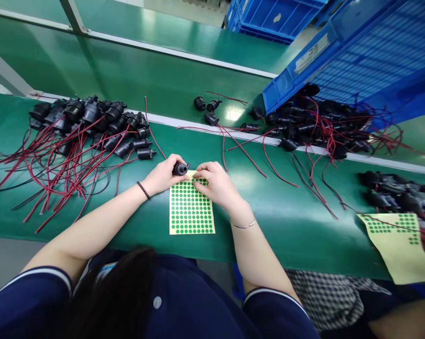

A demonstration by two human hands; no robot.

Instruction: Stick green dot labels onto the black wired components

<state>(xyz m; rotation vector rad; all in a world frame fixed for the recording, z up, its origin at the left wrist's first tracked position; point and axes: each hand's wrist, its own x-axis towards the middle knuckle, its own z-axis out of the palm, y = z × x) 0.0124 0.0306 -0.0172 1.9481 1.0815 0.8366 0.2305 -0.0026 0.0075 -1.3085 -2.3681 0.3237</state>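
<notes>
My left hand (164,175) is closed around a small black cylindrical part (180,168), held just above the top edge of a yellow sheet of green round stickers (191,209). My right hand (214,181) rests on the sheet's upper right corner, fingertips pinched on the stickers there; whether a sticker is between them I cannot tell. The sheet lies flat on the green work surface (268,207) in front of me.
A pile of black parts with red and black wires (88,122) lies at the left. A tilted blue crate (356,56) spills more wired parts (314,122) at the right. A second, mostly used sticker sheet (399,249) and more black parts (396,193) lie far right.
</notes>
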